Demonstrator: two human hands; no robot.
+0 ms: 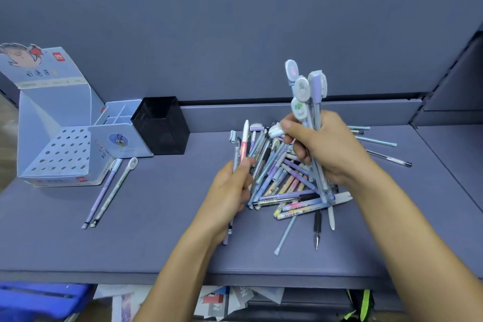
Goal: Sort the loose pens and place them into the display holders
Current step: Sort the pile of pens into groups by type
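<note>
A heap of loose pens [285,185] lies on the grey shelf, right of centre. My right hand [326,146] grips an upright bundle of pens [308,91] with pale oval caps, their tips down in the heap. My left hand [230,191] holds a few pens [244,138], among them a white and pink one, at the heap's left edge. At the far left stands a blue cardboard display holder [60,149] with a perforated top. Two pens [109,191] lie side by side in front of it.
A blue compartment organiser [122,136] and a black mesh pen cup [162,125] stand next to the display holder against the back wall. A few pens [379,144] lie strewn right of the heap. Below the shelf edge are a blue crate [39,298] and papers [224,300].
</note>
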